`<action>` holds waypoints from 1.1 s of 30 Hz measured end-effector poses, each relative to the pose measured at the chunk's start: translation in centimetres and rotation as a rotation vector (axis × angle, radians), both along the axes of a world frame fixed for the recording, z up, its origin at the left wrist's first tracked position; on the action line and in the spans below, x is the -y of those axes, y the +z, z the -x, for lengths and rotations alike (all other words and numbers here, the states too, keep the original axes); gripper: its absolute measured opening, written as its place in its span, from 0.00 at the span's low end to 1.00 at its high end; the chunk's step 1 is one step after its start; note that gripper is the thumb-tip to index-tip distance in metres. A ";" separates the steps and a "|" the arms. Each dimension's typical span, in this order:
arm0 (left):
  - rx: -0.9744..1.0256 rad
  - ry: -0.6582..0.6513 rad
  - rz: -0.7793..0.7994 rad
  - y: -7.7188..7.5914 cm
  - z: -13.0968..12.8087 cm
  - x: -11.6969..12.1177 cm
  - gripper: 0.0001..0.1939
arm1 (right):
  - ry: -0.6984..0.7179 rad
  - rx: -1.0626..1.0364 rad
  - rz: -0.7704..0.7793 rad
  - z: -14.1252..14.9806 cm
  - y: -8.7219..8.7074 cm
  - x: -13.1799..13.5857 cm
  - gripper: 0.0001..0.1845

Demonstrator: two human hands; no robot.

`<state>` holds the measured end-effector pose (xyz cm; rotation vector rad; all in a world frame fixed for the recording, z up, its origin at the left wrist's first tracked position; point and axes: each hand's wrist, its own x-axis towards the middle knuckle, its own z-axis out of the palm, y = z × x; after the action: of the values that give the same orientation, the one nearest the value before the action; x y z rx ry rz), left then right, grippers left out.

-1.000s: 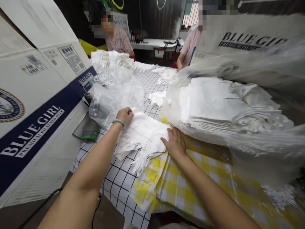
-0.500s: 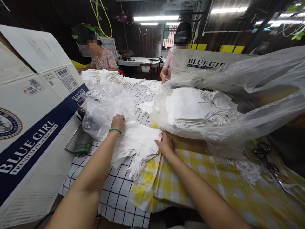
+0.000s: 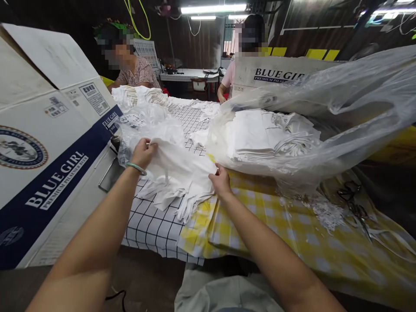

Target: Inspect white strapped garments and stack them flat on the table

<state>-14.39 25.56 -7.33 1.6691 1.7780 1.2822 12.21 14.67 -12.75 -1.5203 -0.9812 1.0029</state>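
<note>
A white cloth glove (image 3: 182, 162) is stretched between my two hands above the table. My left hand (image 3: 144, 152) pinches its left edge between thumb and fingers. At the opposite edge, my right hand (image 3: 221, 180) grips it in a pinch. More white gloves (image 3: 191, 203) lie loosely beneath, their fingers pointing toward me. Beyond my left hand spreads a crumpled clear plastic bag (image 3: 159, 125). To the right, a stack of folded white gloves (image 3: 251, 134) lies inside a large open plastic bag (image 3: 312, 167).
A Blue Girl carton (image 3: 71, 125) stands at left, another carton (image 3: 247, 73) at the back right. Black scissors (image 3: 354, 199) lie near white scraps (image 3: 328, 212) on the yellow checked cloth (image 3: 260, 212). Two people sit across the table, near piles of white gloves (image 3: 139, 95).
My left hand has moved left and up, drawing the glove's edge out and lifting it. My right hand stays at its right edge. The camera view has shifted slightly.
</note>
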 end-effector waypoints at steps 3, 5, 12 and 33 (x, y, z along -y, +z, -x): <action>0.240 -0.108 -0.064 4.0 0.6 4.0 0.12 | 0.203 -0.408 -0.129 -1.0 2.9 2.6 0.19; 0.346 -0.180 -0.172 6.8 0.2 7.3 0.15 | 0.332 -0.563 -0.202 -2.5 5.6 5.1 0.13; 0.475 -0.373 -0.314 12.8 -5.7 19.5 0.16 | 0.321 -0.545 -0.448 -12.0 13.7 15.3 0.16; 0.582 -0.322 0.505 -10.0 -23.5 13.6 0.11 | -0.319 0.520 0.033 -27.6 -4.6 12.9 0.07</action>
<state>9.07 11.94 -17.29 1.0941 1.2752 0.9379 39.80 1.74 -17.32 -1.9423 -1.0281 0.4030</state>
